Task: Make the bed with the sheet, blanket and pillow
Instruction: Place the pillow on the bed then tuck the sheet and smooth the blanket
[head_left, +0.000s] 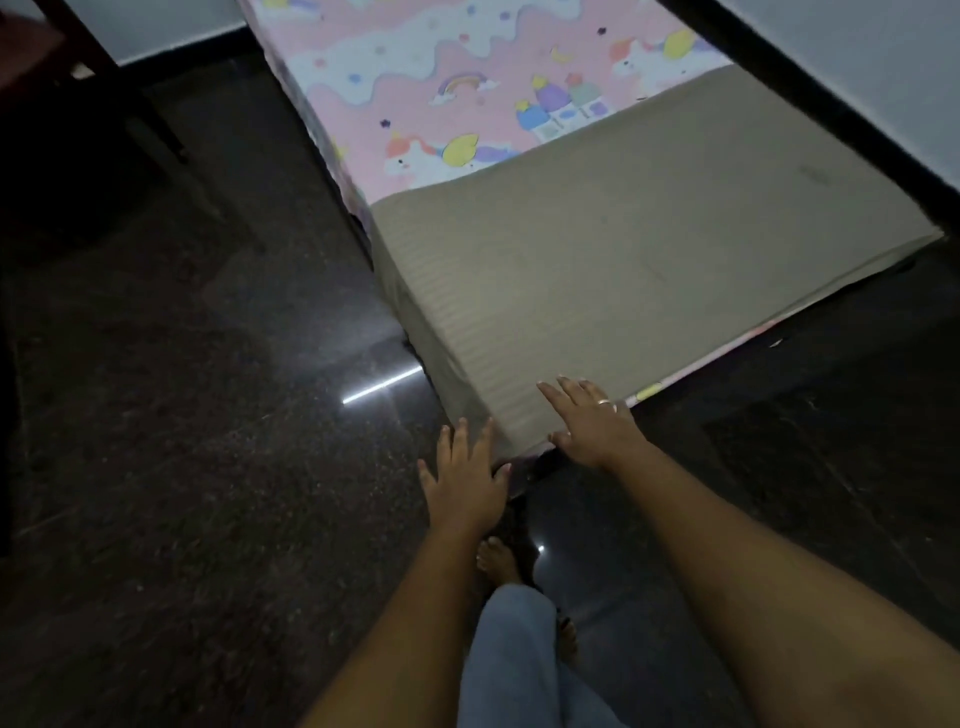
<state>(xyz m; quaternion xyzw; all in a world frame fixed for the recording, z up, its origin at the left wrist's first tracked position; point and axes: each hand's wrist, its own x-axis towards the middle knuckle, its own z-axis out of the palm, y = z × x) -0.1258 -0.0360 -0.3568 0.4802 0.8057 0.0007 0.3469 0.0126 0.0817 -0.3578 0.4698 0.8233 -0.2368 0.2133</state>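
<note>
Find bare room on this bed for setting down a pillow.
Free: the unicorn sheet beyond the tan blanket, and that blanket's own middle. Crowded: the blanket's near corner, where the left hand and right hand are.

We note the sheet (415, 104): pink ground, white wavy bands, printed with unicorns, rainbows, small castles and stars in yellow, lilac, blue and coral. We record the blanket (649, 249) as plain grey-beige with a faint ribbed stripe running along it. Floor (182, 415): dark polished stone, finely speckled. Wall (883, 62): pale grey-white over a black skirting (831, 114). Trouser leg (514, 665): light blue. Ring (603, 402): pale metal.
</note>
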